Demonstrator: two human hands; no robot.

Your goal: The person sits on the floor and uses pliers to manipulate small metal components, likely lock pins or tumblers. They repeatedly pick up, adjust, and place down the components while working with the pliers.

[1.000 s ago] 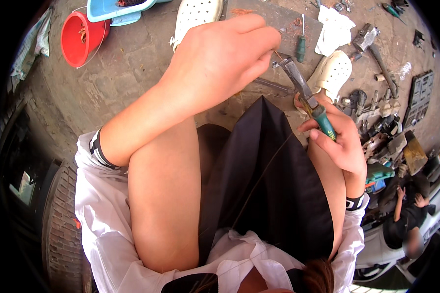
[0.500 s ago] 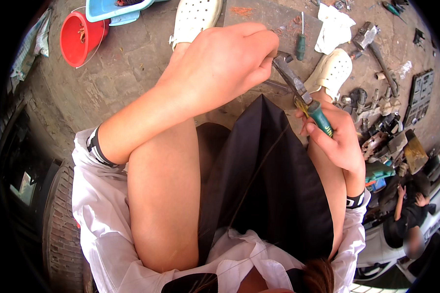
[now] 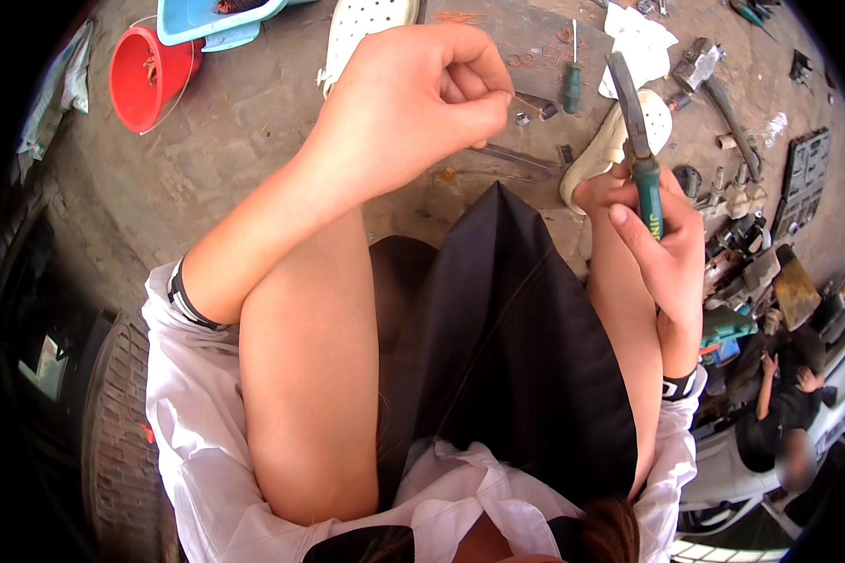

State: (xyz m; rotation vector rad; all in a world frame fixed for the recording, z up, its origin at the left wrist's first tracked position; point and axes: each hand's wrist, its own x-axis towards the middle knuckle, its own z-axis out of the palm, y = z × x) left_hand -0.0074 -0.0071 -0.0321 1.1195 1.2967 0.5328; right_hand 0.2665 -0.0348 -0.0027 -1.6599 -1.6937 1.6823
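left hand (image 3: 413, 103) hiding thin wire (image 3: 526, 101), right hand (image 3: 652, 244) gripping pliers (image 3: 640, 141)

Bright daylight fills the frame, lighting the ground (image 3: 253, 141) at the top evenly with soft shadows. Skin at the centre looks warm and slightly overexposed. Fisheye bending curves the edges, and black corners ring the picture. The lower right is blurred.

By my right hand (image 3: 652, 249) I see pliers (image 3: 640, 150) with green grips. Beyond my left hand (image 3: 413, 98) sit a white perforated clog (image 3: 371, 23), a red bucket (image 3: 145, 75) and a light blue tray (image 3: 207, 19); a green-handled screwdriver (image 3: 572, 80) lies between my hands.
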